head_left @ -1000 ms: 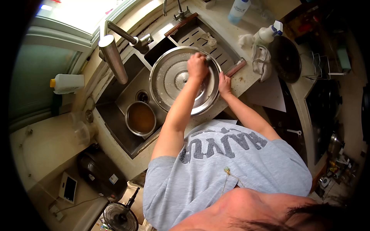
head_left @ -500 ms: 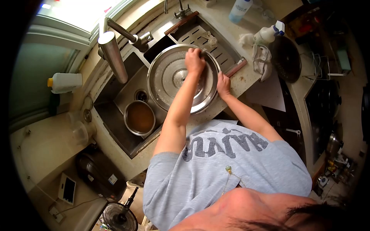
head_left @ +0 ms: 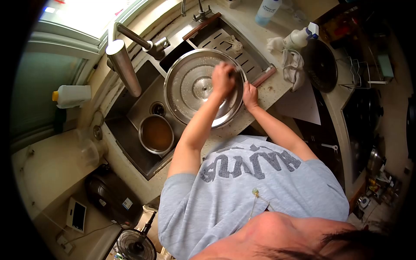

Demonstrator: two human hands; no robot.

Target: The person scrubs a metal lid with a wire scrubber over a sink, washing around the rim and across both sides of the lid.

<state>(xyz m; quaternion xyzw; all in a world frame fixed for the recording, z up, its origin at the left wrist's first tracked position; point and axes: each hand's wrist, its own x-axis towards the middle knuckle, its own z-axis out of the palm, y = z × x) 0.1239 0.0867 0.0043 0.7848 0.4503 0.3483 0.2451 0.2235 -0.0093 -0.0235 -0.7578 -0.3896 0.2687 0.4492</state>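
A large round metal lid or basin (head_left: 186, 91) with concentric rings and water drops spans the sink's edge and the counter. My left hand (head_left: 223, 80) is closed over its right half, blurred by motion; something dark shows at the fingers, too unclear to name. At the right rim, my right hand (head_left: 251, 96) grips the metal piece, thumb at the edge and the other fingers mostly hidden. In the sink (head_left: 130, 130), a metal pot (head_left: 157, 134) of brownish liquid stands near the drain.
A faucet (head_left: 156, 48) and a metal cylinder (head_left: 125, 69) overhang the sink. A slotted tray (head_left: 249, 56) holds a pale cloth. Spray bottle (head_left: 298, 38), blue-and-white bottle (head_left: 266, 11) and crumpled cloth (head_left: 293, 69) are on the right counter. A white jug (head_left: 73, 95) is by the window.
My left hand has moved slightly right and down over the metal surface. My right hand keeps its grip on the rim. The whole view has shifted slightly.
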